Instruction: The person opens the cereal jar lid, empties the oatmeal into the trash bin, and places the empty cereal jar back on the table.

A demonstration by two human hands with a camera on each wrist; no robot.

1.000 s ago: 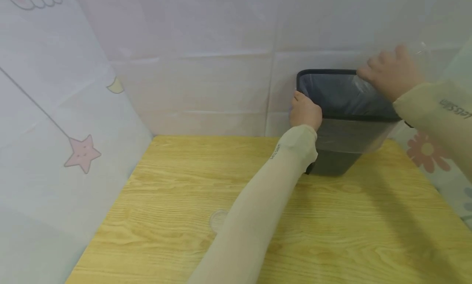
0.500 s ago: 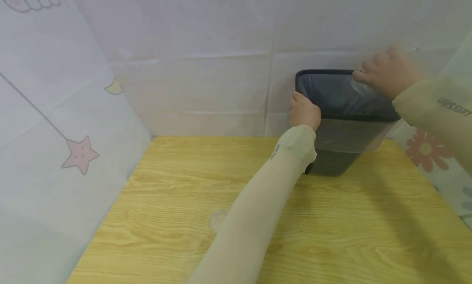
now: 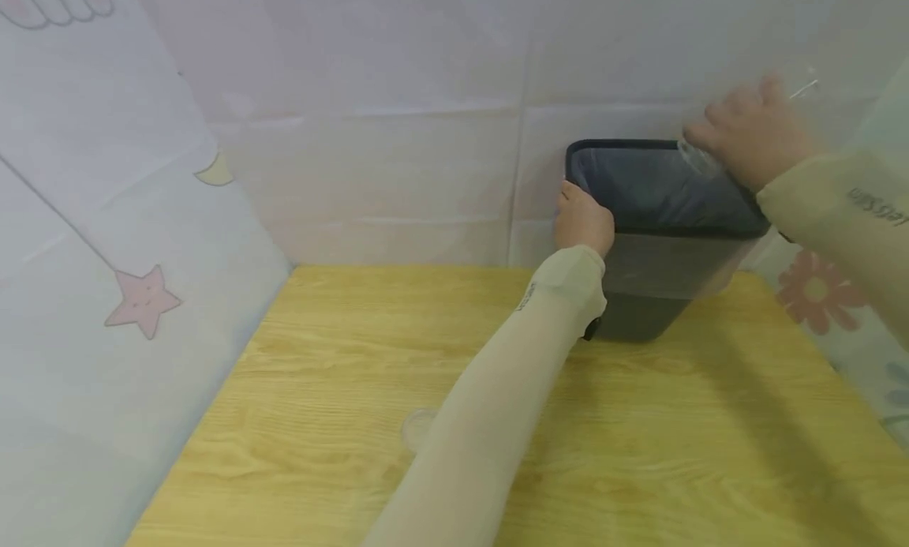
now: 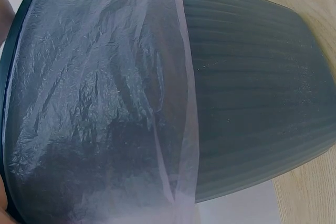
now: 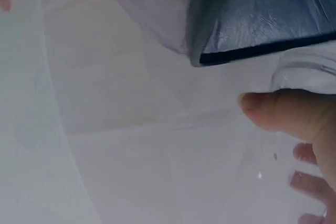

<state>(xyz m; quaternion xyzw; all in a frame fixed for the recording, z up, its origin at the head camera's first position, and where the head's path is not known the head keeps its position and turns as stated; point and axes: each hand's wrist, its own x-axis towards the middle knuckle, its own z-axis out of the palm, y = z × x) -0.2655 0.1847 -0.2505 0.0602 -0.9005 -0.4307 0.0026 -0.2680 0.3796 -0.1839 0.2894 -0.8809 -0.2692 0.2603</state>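
Observation:
A dark ribbed trash bin (image 3: 632,318) stands on the table, lined with a translucent bag (image 4: 105,87) folded down over its outside. My left hand (image 3: 584,222) grips the rim at its near left corner. Above the far right part of the opening, my right hand (image 3: 756,133) holds a clear jar (image 5: 307,72), thumb on one side and fingers on the other. The jar is tipped, its round mouth towards the bin. Small specks show through its clear wall; the bottom of the bin is hidden.
A clear round disc, perhaps a lid (image 3: 417,428), lies on the wooden table (image 3: 341,357), partly behind the left forearm. A pale printed sheet (image 3: 390,176) covers the wall right behind the bin, and another rises at the left.
The right hand with the jar shifted slightly left, then back right and up a little. My left hand stays on the bin's rim. The view has tilted slightly.

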